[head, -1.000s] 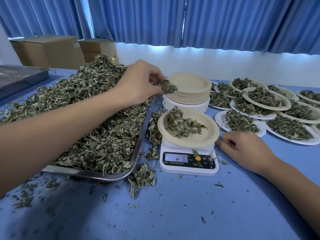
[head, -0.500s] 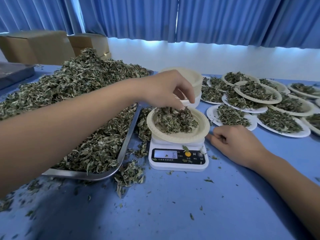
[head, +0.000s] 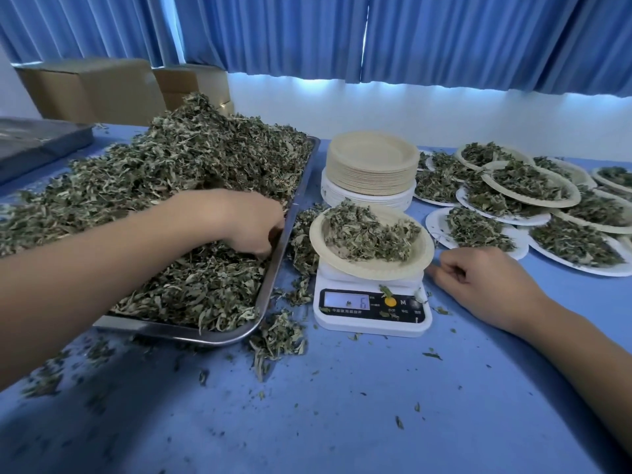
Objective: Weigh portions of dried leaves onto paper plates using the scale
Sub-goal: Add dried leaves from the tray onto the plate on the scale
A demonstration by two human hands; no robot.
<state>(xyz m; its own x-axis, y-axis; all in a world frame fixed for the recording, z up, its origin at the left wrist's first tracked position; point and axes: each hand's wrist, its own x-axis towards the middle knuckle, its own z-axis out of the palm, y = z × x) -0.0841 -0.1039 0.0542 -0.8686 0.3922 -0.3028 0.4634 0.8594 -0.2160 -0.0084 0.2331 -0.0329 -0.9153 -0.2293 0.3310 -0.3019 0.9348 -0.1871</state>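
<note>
Dried leaves (head: 191,172) fill the tray (head: 273,278) where my left hand (head: 246,220) curls round a pinch, the paper plate (head: 345,261) on the scale (head: 342,323) lying just rightward across the rim, my loosely curled right hand (head: 489,285) empty beside it.

Single head cam, wide-angle, worn at eye height and pitched forward and down over the worktop (head: 342,405). It faces the curtain (head: 273,29) along the far wall. Close range: both forearms enter from the bottom corners. Scale (head: 371,313) sits near frame centre, tray (head: 116,325) of leaves (head: 205,159) left, plates (head: 441,220) right. Frame edges bow.
</note>
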